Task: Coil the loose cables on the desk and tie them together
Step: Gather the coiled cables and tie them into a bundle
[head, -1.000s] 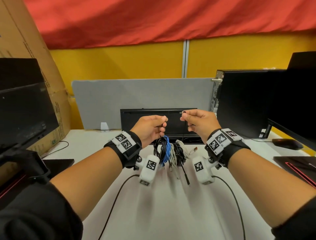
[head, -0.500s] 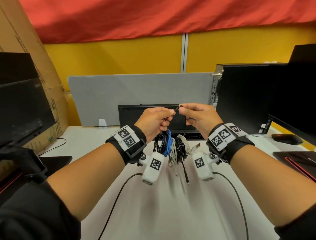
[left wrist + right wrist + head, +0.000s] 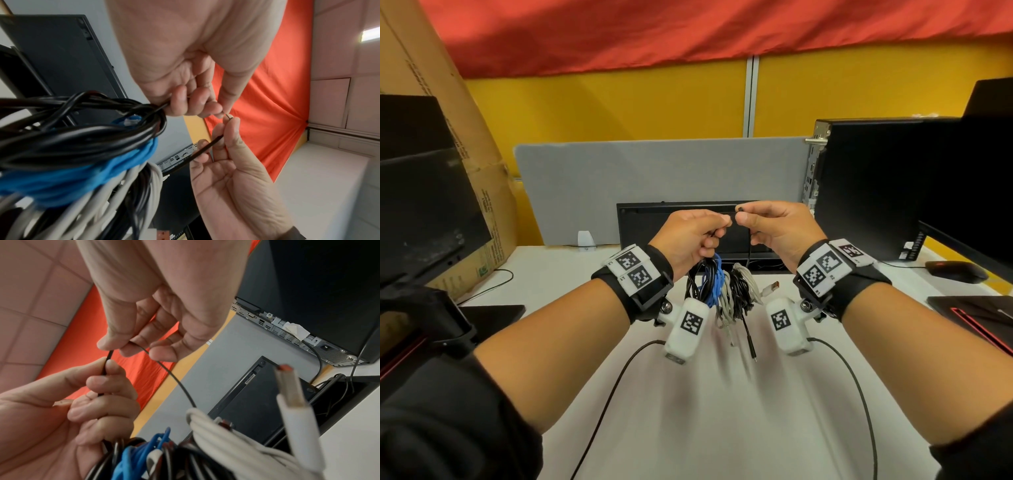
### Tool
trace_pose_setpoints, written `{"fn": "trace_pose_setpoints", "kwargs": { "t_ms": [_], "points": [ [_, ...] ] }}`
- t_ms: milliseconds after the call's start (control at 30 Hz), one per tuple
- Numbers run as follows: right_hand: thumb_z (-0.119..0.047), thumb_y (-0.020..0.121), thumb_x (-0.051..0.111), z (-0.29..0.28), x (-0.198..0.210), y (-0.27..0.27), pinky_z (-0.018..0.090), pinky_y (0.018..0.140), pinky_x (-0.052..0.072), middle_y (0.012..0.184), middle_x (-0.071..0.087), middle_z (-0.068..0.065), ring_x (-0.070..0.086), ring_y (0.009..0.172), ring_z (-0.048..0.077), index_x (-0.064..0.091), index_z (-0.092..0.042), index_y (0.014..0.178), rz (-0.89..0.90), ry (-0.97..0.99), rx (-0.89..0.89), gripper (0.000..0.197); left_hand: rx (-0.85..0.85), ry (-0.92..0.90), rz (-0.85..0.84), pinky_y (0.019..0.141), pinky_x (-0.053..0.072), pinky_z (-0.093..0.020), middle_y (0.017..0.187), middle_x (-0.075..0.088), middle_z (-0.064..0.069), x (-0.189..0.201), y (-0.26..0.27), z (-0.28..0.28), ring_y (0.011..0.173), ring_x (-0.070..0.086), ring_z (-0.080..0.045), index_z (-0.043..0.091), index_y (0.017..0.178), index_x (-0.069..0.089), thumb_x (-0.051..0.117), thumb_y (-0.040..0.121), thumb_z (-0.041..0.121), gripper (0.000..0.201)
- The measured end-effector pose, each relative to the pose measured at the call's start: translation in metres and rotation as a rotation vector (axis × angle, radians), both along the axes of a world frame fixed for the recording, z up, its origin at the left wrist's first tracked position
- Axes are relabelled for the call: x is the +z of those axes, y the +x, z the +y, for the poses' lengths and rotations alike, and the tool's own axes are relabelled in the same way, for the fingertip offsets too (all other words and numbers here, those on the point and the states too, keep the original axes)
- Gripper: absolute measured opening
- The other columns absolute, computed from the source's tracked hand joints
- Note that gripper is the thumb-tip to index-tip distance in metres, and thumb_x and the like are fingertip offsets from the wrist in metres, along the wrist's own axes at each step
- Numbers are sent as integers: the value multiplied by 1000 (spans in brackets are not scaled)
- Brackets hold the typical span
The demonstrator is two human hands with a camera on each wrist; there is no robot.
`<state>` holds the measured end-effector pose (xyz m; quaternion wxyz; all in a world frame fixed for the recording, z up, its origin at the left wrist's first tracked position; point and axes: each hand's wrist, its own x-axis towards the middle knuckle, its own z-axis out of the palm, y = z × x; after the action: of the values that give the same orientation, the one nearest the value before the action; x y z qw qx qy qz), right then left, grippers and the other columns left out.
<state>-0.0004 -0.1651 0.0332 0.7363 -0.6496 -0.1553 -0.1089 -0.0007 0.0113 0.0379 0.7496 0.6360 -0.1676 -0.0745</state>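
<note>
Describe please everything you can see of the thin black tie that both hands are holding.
The thin black tie is a slim, flexible strip, plastic by its look. The left hand pinches one end, the right hand the other, near the fingertips. Between them it curves down and passes around the cable bundle, which hangs from it above the desk. Its ends are not joined yet.

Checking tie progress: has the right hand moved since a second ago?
Yes. The right hand has shifted left along the black keyboard behind it toward the left hand, closing the gap; both pinch the thin black tie.
</note>
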Motion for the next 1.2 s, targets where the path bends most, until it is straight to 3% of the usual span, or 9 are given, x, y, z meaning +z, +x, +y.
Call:
{"fn": "trace_pose_setpoints", "kwargs": {
  "t_ms": [333,533,767,1200],
  "points": [
    [-23,60,81,2,0,-2,25,58,50,85,67,13,56,80,28,76,-15,85,21,17,43,27,-29,-43,8,48,31,-18,67,53,0,-3,0,0,52,39,-7,8,88,67,57,94,8,12],
    [-19,63,78,2,-4,-4,23,54,49,79,69,7,56,71,18,75,-13,85,45,90,45,23,-15,-51,-3,47,30,-18,67,52,-1,-4,-1,-4,52,39,-8,6,89,66,56,94,8,12],
    [-20,63,77,1,-4,-6,25,58,49,88,68,13,57,84,29,73,-8,91,39,48,38,31,-1,-7,-7,49,29,-20,67,51,-1,0,-4,-4,52,38,-8,6,90,66,57,94,7,9],
    [-21,61,80,0,-2,-5,24,57,50,82,69,9,55,82,29,76,-12,87,25,35,38,27,6,17,0,50,27,-21,67,50,-1,0,-5,-5,52,37,-8,6,90,65,57,93,8,8]
  ]
}}
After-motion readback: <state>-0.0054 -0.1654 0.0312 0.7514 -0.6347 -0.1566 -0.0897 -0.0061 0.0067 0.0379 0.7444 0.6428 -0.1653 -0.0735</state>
